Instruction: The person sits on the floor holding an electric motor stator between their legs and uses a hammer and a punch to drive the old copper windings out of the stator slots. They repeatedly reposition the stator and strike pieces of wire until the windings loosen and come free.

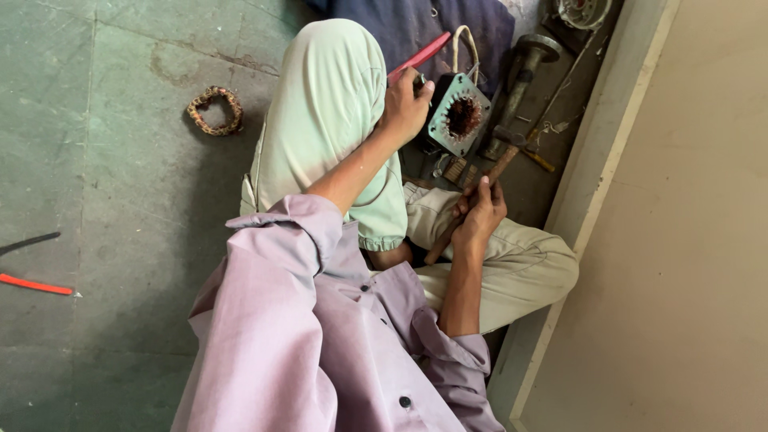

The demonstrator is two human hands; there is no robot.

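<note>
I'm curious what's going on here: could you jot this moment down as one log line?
left hand: holds red-handled tool | right hand: grips wooden-handled hammer | between them: teal square motor stator on floor

Head view, steeply down, close

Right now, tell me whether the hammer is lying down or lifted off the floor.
Lifted. The right hand grips the hammer by its wooden handle, the head raised beside the motor stator.

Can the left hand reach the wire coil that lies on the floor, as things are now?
Probably not easily. The left hand grips a red tool, and the raised knee stands between it and the coil.
</note>
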